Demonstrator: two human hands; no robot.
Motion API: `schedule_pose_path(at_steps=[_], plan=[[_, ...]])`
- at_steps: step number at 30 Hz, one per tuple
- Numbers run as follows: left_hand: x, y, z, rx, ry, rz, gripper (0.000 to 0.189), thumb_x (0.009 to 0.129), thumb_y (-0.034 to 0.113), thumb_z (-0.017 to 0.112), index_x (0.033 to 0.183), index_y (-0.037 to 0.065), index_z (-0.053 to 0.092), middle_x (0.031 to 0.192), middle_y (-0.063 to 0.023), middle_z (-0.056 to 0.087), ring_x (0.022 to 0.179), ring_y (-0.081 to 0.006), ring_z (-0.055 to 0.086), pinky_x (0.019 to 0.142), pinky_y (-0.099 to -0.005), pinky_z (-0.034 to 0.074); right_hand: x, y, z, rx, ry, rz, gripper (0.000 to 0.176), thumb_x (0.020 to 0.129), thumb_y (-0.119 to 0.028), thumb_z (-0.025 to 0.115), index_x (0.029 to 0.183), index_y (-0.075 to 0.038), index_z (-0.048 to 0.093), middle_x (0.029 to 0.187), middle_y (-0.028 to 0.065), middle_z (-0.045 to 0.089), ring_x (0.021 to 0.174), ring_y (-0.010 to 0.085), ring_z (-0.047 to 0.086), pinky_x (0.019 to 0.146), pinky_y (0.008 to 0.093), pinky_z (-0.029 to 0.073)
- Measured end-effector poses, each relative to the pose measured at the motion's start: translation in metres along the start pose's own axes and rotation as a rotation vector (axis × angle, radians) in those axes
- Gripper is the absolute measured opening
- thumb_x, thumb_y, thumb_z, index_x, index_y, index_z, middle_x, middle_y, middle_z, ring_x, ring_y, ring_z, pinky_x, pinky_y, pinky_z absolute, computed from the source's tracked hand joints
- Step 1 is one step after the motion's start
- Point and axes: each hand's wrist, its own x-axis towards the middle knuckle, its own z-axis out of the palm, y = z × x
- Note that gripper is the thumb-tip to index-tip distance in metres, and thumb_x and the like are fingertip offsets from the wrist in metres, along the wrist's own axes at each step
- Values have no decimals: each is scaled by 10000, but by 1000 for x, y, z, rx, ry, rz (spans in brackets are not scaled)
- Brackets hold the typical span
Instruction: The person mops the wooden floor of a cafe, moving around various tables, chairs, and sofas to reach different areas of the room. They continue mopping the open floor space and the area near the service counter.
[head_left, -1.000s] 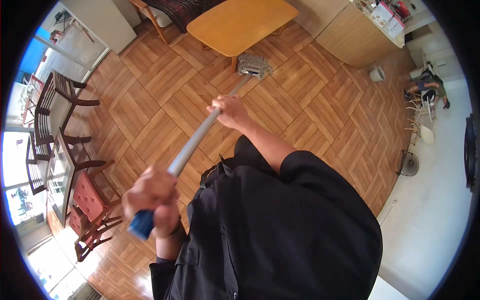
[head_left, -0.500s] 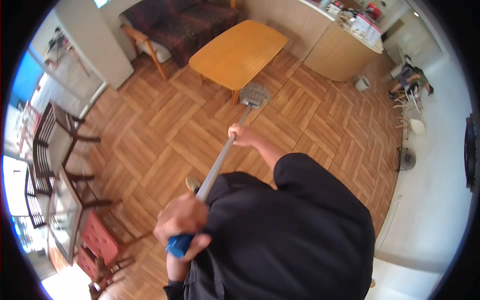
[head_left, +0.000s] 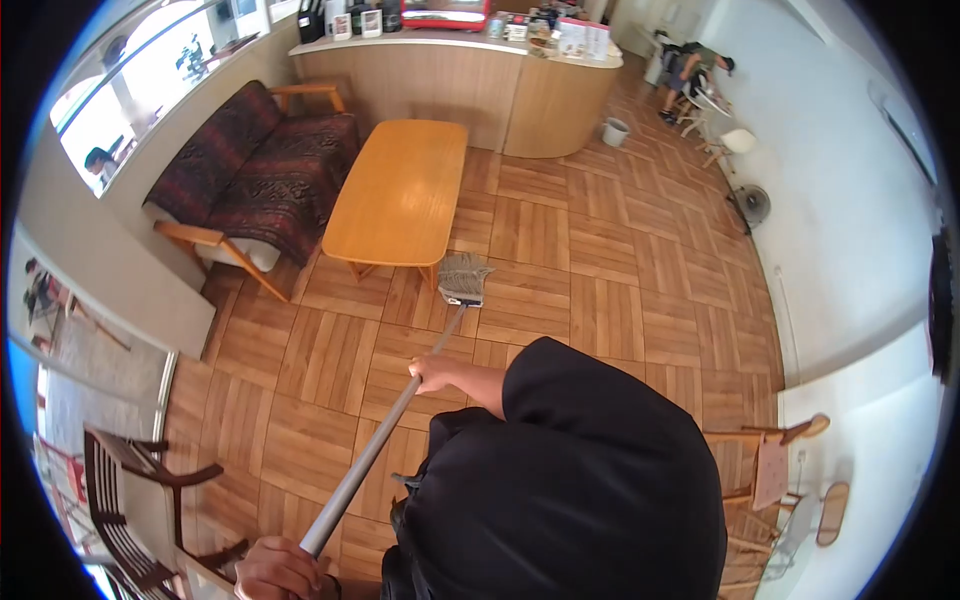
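Note:
A mop with a long grey handle [head_left: 362,470] runs slantwise from the lower left toward the middle of the floor. My left hand [head_left: 280,570] is closed around its upper end, at the bottom edge of the view. Farther down the handle, my right hand [head_left: 432,373] grips it with the arm stretched forward. The grey string mop head [head_left: 464,277] lies flat on the wooden floor [head_left: 520,290], close by the near right leg of a low wooden table [head_left: 400,190]. The handle's end cap is hidden.
A patterned sofa [head_left: 265,165] stands left of the table, and a wood-panelled counter [head_left: 420,95] behind it. Dark slatted chairs [head_left: 125,490] are at lower left. Along the right wall are a fan [head_left: 750,207], a white bin [head_left: 615,131] and another person [head_left: 695,75] bending over.
The view has turned and tilted up, showing more of the counter and sofa. Both hands still hold the mop; its blue handle end has left the view.

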Motion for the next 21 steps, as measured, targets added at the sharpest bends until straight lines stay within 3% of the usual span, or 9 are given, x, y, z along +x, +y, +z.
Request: schedule_pose_path(at_steps=[2,8,12,15,17,20,21], plan=[[14,-6,-39,-52,-45,2,410,853,326,748,697,127,426,466,28,494,374,-100,512,426,-220,424,4,-11,3,12,73,2,404,750,-406,776,904,-57,642,986,143,632,955,347,613,772,471,483],[61,-26,-147,-199,-113,-110,406,851,309,756,686,133,429,463,28,500,362,-102,507,412,-217,431,34,-48,15,97,177,251,428,731,-419,798,882,-53,635,971,155,633,943,370,607,766,472,479],[93,-50,-245,-400,-219,-169,373,852,261,733,682,132,427,461,26,495,372,-101,520,421,-212,435,66,-81,66,81,277,380,415,727,-415,805,866,-64,633,932,163,643,920,379,609,775,481,474],[119,-65,-314,-582,-354,-291,320,791,165,756,664,101,470,485,-22,525,395,-162,546,457,-278,465,75,-122,97,129,376,481,403,728,-414,807,864,-77,632,911,166,649,913,387,609,780,482,474],[134,-76,-344,-686,-434,-352,273,749,98,759,661,76,501,500,-50,538,410,-196,551,487,-316,476,90,-123,136,120,416,495,400,726,-411,810,874,-86,631,901,168,653,922,391,610,782,483,478],[157,-93,-366,-777,-557,-398,251,716,79,769,664,66,524,508,-51,542,410,-198,545,489,-322,470,95,-163,142,186,421,655,332,770,-371,767,889,-96,624,947,168,651,949,397,606,794,495,485],[157,-93,-371,-812,-510,-423,221,688,49,759,661,53,540,509,-48,539,415,-204,546,492,-326,467,99,-180,143,141,439,745,304,785,-354,747,899,-102,621,965,170,647,960,399,604,800,500,486]])
